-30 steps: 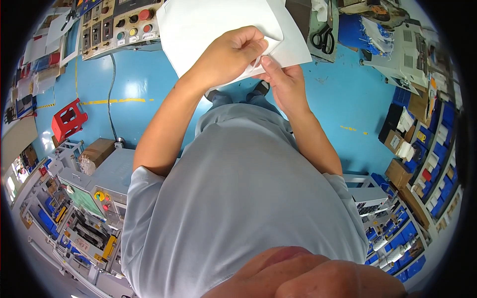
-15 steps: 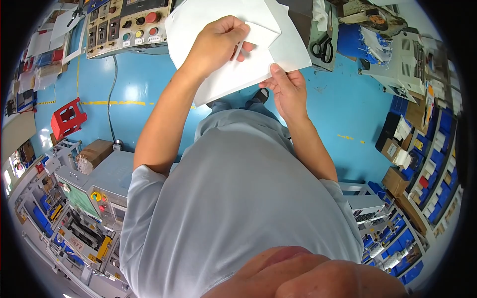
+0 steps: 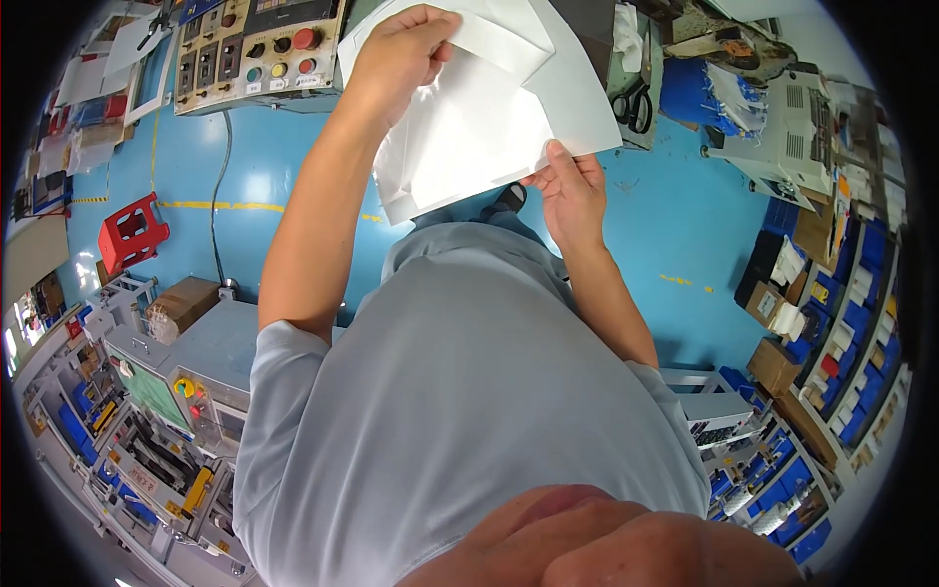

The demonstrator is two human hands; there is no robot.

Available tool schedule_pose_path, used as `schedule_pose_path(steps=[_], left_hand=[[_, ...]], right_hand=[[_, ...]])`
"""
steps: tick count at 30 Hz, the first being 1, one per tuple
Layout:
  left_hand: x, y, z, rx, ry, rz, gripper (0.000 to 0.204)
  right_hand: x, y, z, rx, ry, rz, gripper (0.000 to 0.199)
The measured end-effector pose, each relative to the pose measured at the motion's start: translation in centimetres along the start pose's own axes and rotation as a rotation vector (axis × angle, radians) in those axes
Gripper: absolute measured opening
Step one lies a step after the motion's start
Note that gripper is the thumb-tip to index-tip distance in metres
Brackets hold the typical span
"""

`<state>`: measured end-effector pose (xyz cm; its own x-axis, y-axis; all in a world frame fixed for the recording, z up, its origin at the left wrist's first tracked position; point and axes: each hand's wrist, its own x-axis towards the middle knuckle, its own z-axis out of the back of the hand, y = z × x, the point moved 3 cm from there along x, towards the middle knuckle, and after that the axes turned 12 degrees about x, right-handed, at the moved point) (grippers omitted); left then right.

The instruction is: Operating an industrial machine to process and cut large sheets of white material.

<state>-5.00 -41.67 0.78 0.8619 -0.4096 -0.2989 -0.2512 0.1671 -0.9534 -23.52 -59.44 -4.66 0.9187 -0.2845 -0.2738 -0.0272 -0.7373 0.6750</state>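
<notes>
A wide white sheet (image 3: 479, 137), glossy in its lower part, is held up in front of me. With fingers bent in a pinch, my left hand (image 3: 399, 64) grips a white flap (image 3: 504, 49) at the sheet's upper part. The flap runs from those fingers toward the right, its folded edge lying over the sheet. At the lower right edge, my right hand (image 3: 574, 196) clamps the sheet, thumb on top and the other fingers partly hidden underneath. Whether flap and sheet are one piece I cannot tell.
A control panel (image 3: 259, 54) with knobs and buttons stands at the far left. Black-handled scissors (image 3: 634, 106) lie on a surface right of the sheet. A red stool (image 3: 134, 235) is on the blue floor (image 3: 675, 215). Blue bins (image 3: 856, 318) line the right side.
My left hand has moved up and left with the flap, and more of the glossy surface shows below it. My right hand keeps its grip, slightly lower.
</notes>
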Motion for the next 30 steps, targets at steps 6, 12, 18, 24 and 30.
schedule_pose_path(steps=[6, 12, 18, 24, 30], left_hand=[[0.0, -0.1, -0.9, -0.061, 0.079, -0.021, 0.026], [-4.6, -1.3, -7.8, 0.321, 0.197, -0.225, 0.032], [-8.2, -0.4, -9.6, 0.916, 0.122, -0.584, 0.038], [-9.9, 1.2, -4.8, 0.842, -0.309, -0.801, 0.049], [-9.7, 5.7, 2.5, -0.039, -0.375, 0.051, 0.046]], right_hand=[[-0.4, -0.3, 0.0, 0.081, 0.018, -0.015, 0.019], [0.1, -1.8, -1.4, -0.072, 0.099, -0.133, 0.028], [0.5, -4.0, -0.5, 0.046, 0.067, -0.162, 0.037], [1.0, -3.4, 0.4, 0.233, 0.181, -0.256, 0.035], [0.7, -1.5, -0.9, 0.231, 0.382, -0.195, 0.033]])
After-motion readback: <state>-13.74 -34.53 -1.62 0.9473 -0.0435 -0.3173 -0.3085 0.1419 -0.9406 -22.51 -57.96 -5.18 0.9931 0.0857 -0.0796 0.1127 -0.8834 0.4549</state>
